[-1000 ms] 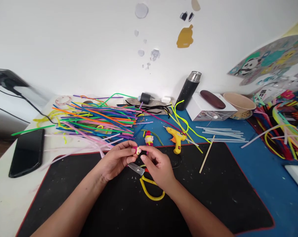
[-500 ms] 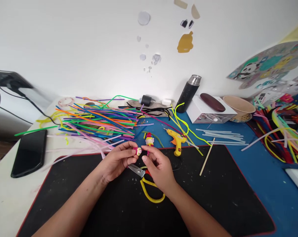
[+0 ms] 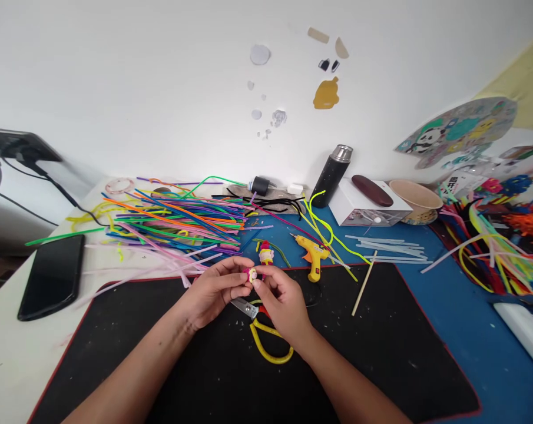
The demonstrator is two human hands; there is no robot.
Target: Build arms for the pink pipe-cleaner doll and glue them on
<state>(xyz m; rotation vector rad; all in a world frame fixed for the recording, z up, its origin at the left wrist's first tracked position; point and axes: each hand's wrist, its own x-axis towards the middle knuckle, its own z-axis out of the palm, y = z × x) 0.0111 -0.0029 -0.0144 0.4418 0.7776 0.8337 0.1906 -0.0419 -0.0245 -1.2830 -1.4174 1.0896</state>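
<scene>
Between my hands is a small magenta, yellow and white craft piece, which looks made of fuzzy pipe cleaner. My left hand pinches it between thumb and fingers. The thumb and index fingertip of my right hand close on its right side. Just behind stands a similar small figure with a red top, partly hidden by my fingers. Yellow-handled scissors lie on the black mat under my hands, their blades partly covered by my left hand.
Many coloured pipe cleaners are heaped at the back left, near a black phone. A yellow glue gun, glue sticks and a thin wooden stick lie right. Behind stand a black flask and a white box.
My right thumb and index fingertip have come in against the small piece, which has turned slightly. The head view has shifted a little upward and right.
</scene>
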